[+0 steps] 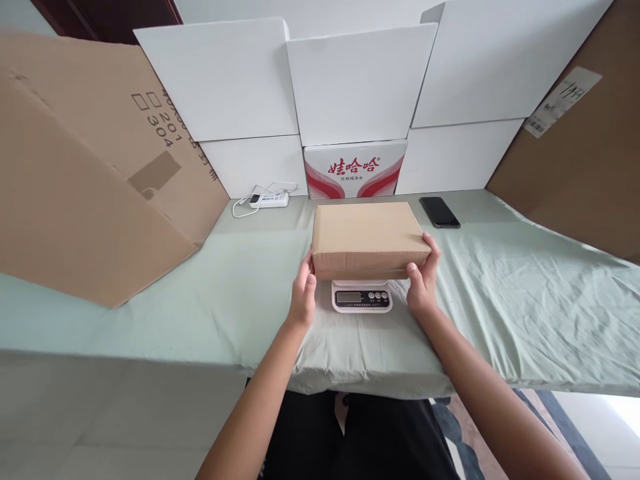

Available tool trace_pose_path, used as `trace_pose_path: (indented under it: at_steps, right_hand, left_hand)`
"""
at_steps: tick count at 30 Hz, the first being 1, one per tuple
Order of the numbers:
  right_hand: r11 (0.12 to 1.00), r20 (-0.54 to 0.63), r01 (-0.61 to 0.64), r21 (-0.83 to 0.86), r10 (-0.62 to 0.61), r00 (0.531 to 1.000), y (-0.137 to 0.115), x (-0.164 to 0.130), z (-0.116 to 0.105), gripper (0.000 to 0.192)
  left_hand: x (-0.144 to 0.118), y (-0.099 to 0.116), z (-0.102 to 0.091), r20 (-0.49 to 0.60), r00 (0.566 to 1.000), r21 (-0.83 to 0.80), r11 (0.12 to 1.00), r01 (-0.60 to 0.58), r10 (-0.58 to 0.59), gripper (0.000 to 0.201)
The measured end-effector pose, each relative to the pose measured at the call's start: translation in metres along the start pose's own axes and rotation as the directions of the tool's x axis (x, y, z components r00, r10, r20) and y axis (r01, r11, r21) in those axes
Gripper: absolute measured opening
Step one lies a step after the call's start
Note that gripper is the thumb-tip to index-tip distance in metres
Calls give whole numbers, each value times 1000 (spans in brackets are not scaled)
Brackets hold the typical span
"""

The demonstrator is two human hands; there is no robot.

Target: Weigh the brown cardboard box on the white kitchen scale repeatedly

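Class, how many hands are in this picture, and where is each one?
2: left hand at the left end of the small box, right hand at its right end.

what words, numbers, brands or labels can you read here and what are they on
"娃哈哈" with "®", on the red-and-white box
"饮用纯净水", same box
"201", on the left cardboard box
"304", same box; its other print is only partly legible
Label on the right cardboard box: too blurred
Scale and white corded device: print too small
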State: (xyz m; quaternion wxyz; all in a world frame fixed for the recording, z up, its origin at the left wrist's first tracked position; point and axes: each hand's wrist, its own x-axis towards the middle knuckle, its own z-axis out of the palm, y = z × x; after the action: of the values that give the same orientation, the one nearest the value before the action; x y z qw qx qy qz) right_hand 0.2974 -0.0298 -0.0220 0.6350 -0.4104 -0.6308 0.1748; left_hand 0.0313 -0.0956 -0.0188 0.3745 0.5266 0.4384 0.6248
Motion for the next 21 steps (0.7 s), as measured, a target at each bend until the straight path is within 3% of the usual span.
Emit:
trace_pose_path:
  at_steps: [10, 21]
  right_hand:
    - [993, 19, 100, -59, -99, 995, 11, 4, -5, 67]
    - [998, -4, 47, -51, -47, 999, 9, 7, -3, 67]
  left_hand:
    - [6, -16, -8, -25, 998, 0, 999, -54, 54, 93]
    - [6, -20, -10, -65, 995, 33, 997, -68, 70, 92]
